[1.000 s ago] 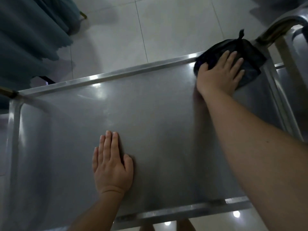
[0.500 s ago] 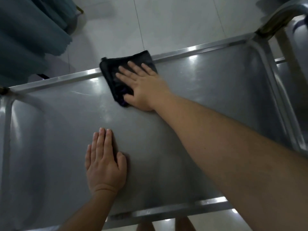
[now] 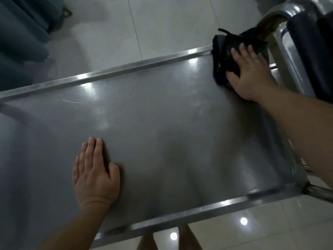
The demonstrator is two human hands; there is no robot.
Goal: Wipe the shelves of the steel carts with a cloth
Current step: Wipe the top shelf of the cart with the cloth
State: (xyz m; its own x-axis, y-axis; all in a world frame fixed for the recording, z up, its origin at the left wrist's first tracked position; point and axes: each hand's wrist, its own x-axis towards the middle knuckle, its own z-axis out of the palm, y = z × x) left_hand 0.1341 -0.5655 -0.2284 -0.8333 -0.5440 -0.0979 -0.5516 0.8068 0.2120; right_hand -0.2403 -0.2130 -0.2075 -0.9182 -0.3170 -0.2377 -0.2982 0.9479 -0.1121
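Note:
The steel cart's top shelf [image 3: 162,127] fills most of the view, dull grey with a raised rim. A dark cloth [image 3: 223,56] lies bunched in the shelf's far right corner. My right hand [image 3: 250,73] presses flat on the cloth with straight fingers. My left hand [image 3: 95,172] rests flat on the bare shelf near the front left, fingers together and pointing away from me.
The cart's curved steel handle [image 3: 288,13] rises at the far right, with something dark draped beside it. White floor tiles [image 3: 162,20] lie beyond the shelf. Teal fabric [image 3: 21,33] hangs at the far left. My feet show under the shelf's front rim.
My right hand has swept the cloth from the far middle rim back to the far right corner. My left hand has stayed flat in place.

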